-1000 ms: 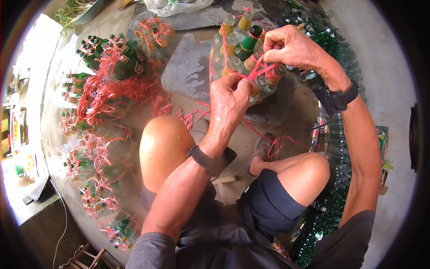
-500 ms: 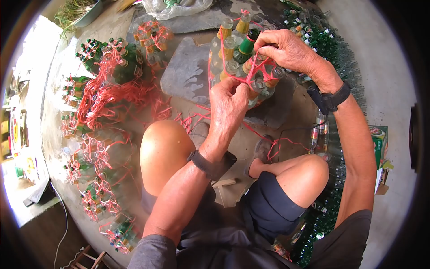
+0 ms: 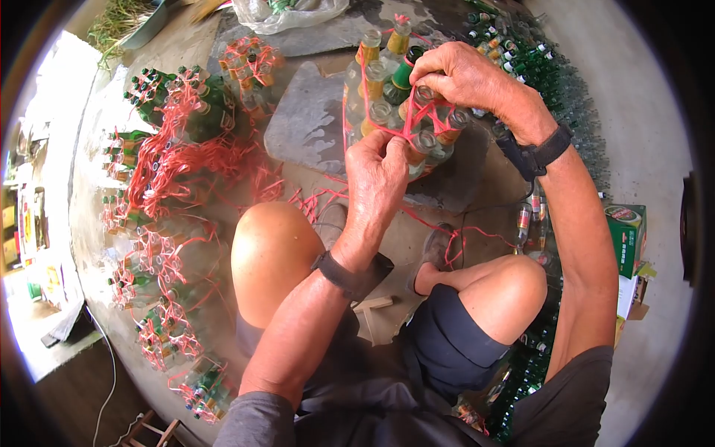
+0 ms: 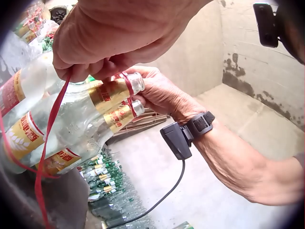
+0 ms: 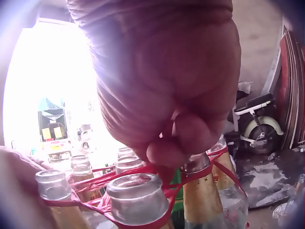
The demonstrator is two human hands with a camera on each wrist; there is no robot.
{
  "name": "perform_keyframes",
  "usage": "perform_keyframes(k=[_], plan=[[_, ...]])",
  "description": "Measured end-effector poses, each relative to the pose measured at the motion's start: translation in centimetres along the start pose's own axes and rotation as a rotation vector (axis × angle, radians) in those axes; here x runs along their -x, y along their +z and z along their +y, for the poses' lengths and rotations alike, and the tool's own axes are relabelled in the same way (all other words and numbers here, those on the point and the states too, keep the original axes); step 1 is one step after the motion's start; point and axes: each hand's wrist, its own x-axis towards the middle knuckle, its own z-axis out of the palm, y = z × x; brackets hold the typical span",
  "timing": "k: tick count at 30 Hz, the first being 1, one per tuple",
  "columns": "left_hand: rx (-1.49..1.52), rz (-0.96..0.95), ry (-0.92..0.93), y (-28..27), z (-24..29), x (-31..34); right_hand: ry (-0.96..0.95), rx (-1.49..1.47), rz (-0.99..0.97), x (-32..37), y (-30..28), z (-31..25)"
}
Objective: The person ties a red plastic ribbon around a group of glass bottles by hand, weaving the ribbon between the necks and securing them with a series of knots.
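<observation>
A bundle of clear glass bottles (image 3: 375,71) with yellow labels stands in front of the person, with one green-necked bottle (image 3: 402,74) among them. Red plastic twine (image 3: 409,112) loops around and between the necks. At the near side of the bundle, my left hand (image 3: 378,167) pinches the twine between thumb and forefinger. My right hand (image 3: 473,78) is over the far right necks, its curled thumb and fingers gripping a strand stretched up from the left hand. In the right wrist view, the twine (image 5: 188,176) lies tight against the glass rims (image 5: 136,183).
On the left lie a heap of loose red twine (image 3: 171,164) and several tied bottle bundles (image 3: 160,249). Rows of green bottles (image 3: 521,63) line the right side, near a green box (image 3: 625,235). A flat grey slab (image 3: 305,119) lies beside the bundle.
My right hand has moved left across the bottle tops, drawing the strand more upright. The left hand keeps its pinch near the same neck. The view has shifted slightly.
</observation>
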Motion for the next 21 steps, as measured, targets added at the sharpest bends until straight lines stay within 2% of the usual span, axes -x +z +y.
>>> perform_keyframes(k=[4, 6, 10, 12, 21], plan=[[0.02, 0.015, -0.005, -0.3, -0.4, 0.0, 0.002, 0.037, 0.004, -0.7, -0.7, -0.7], [-0.052, 0.032, -0.034, -0.6, 0.0, 0.3, 0.287, -0.06, -0.227, -1.0, -2.3, -2.8], [-0.073, 0.045, -0.005, -0.9, -0.6, 0.4, 0.345, -0.115, -0.307, -1.9, -2.8, -2.5], [-0.054, 0.046, -0.053, -0.9, -0.5, 0.6, 0.413, -0.124, -0.374, -2.4, -3.0, -2.3], [-0.056, 0.095, -0.112, -1.8, -0.5, 0.6, 0.426, -0.172, -0.39, -2.4, -2.6, -1.7]])
